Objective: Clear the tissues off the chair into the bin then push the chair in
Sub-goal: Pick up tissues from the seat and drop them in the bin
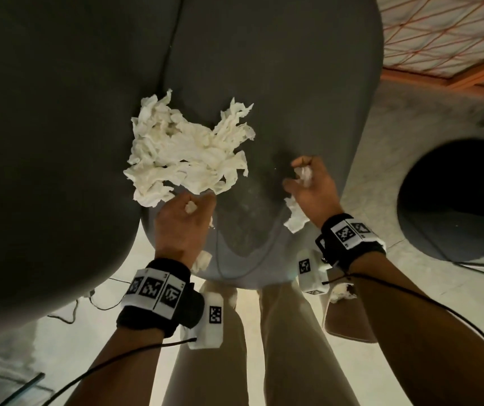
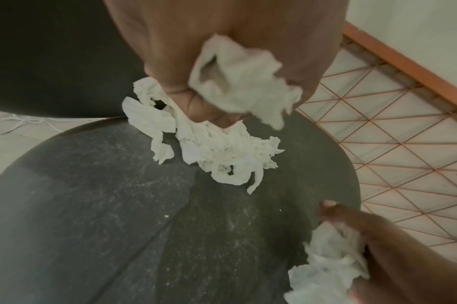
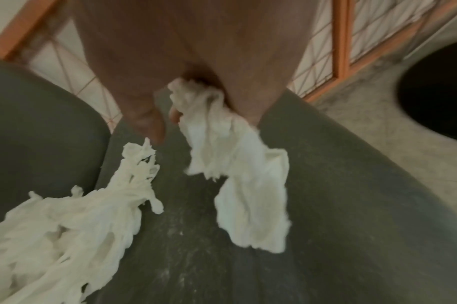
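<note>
A pile of crumpled white tissues lies on the dark grey chair seat. My left hand sits at the pile's near edge, fingers curled round a wad of tissue, with the pile just beyond it. My right hand hovers over the seat's right side and grips another tissue that hangs down from the fist. The pile lies to its left. The round black bin stands on the floor to the right of the chair.
A large dark rounded surface fills the left, next to the seat. An orange-framed wire grid stands at the far right. A small tissue scrap lies by my legs. Thin cables trail on the pale floor.
</note>
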